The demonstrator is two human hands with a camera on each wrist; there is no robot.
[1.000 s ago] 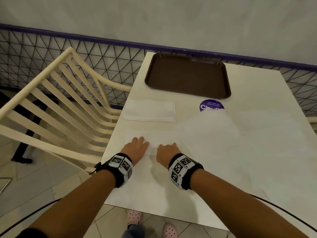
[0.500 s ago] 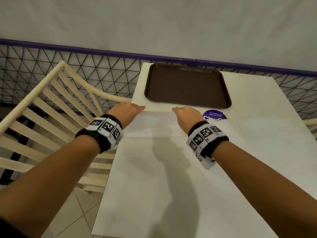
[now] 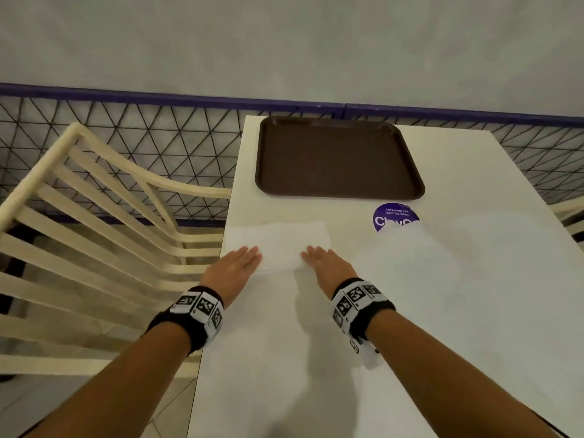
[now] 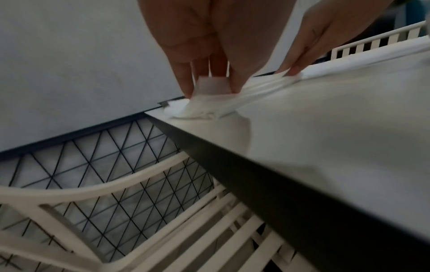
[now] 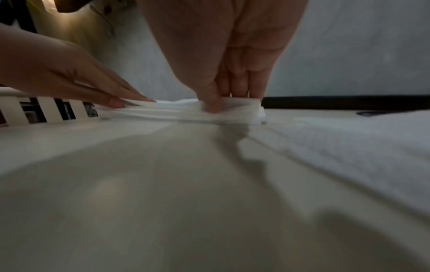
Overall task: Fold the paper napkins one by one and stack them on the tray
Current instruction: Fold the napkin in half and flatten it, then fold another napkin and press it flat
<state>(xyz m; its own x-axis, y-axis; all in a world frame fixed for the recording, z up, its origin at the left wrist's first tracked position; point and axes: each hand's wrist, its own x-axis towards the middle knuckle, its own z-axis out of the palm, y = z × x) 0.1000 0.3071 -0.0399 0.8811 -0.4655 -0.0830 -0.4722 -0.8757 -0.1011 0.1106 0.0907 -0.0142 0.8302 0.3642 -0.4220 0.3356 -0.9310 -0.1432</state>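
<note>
White tabletop (image 3: 316, 358) runs forward to a grey wall, its left edge dropping off beside a cream slatted chair (image 3: 94, 248) and a black wire-mesh fence (image 3: 142, 143). At the far end sits a brown tray (image 3: 338, 188), bare, with open table between it and the folded napkin stack (image 3: 281, 245), which lies at the left edge. Another flat napkin (image 3: 442, 279) at right half-covers a purple sticker (image 3: 392, 216); its outline is faint. Left hand (image 3: 232, 268) and right hand (image 3: 327, 263) pinch the stack's near corners, thumbs beneath, fingers on top; the stack's layer count is unclear.
</note>
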